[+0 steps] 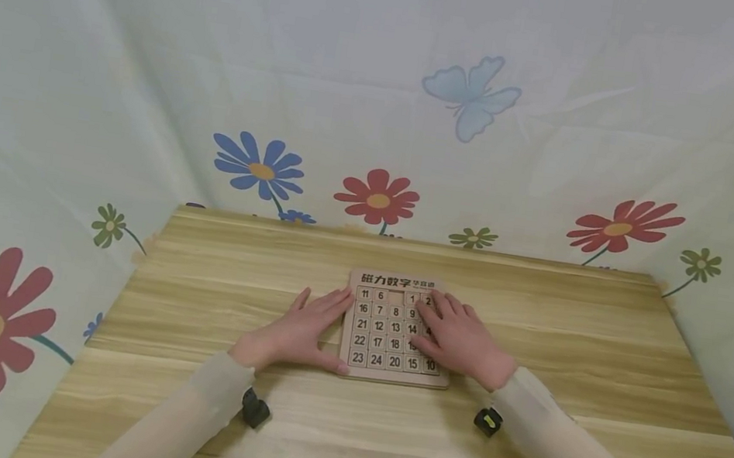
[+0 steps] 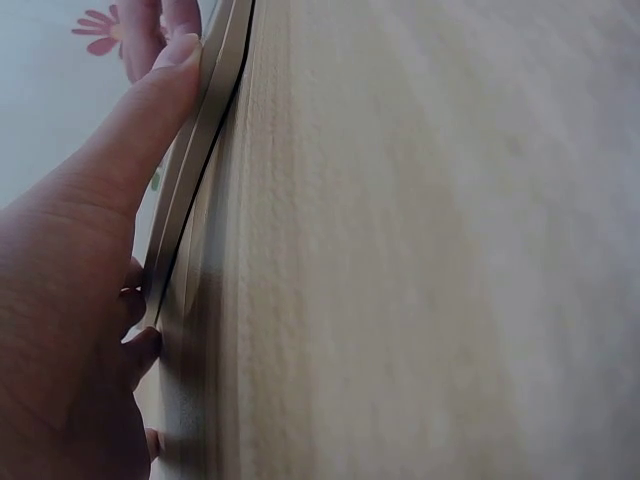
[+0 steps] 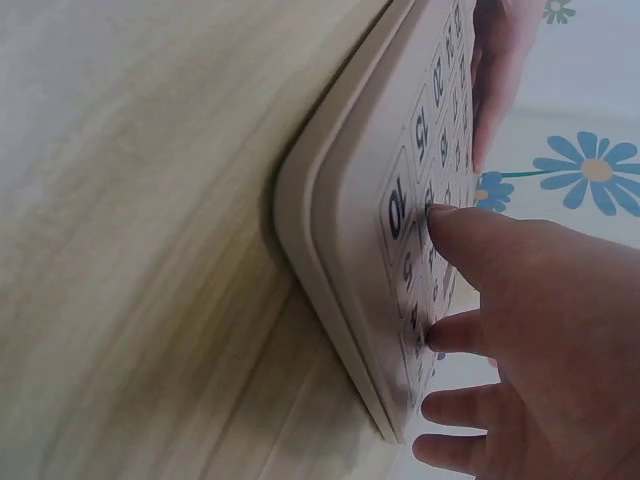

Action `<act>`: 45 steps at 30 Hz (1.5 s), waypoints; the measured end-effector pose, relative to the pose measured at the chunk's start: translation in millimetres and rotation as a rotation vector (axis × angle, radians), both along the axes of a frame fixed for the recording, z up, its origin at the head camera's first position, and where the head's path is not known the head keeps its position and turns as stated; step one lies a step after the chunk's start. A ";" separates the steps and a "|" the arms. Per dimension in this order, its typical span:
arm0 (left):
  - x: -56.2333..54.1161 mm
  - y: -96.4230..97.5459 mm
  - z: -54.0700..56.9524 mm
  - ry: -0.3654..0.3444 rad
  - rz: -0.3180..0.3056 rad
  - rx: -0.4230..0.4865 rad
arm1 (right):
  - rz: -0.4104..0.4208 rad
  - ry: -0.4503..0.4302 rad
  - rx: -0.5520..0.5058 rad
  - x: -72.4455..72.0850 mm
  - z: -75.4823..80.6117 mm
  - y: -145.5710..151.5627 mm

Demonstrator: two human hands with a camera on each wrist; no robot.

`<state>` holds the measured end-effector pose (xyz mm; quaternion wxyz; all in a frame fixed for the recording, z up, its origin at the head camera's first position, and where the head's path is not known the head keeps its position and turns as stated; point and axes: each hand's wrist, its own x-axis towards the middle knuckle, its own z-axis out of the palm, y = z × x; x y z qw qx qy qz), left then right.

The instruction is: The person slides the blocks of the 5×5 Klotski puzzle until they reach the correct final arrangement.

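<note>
L hand [image 1: 299,335], spread wide, touches L side of number slide puzzle [image 1: 395,328]. R hand [image 1: 467,341], wide too, touches no. tiles [image 1: 412,329].

Wood-grain table [image 1: 345,437], streaked light and dark; number-tile puzzle [image 1: 395,335] lying on it, toward far edge.

Printed cloth [image 1: 330,91] hangs behind a wood-grain table [image 1: 251,253]
A pale blue butterfly [image 1: 476,92] tops red, blue and green flowers [image 1: 378,200].
</note>
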<state>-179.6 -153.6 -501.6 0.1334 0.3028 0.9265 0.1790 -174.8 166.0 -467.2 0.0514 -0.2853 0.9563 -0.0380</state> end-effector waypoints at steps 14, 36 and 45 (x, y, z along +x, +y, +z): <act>-1.3 -0.9 -2.8 0.012 -0.004 0.007 | 0.031 0.020 -0.027 -1.8 1.8 -11.2; -2.0 0.7 -0.7 0.009 -0.008 0.011 | 0.015 0.014 -0.089 -5.2 3.1 0.5; -1.0 0.4 -1.1 0.006 -0.002 0.003 | -0.045 0.000 -0.091 -2.5 -0.5 27.5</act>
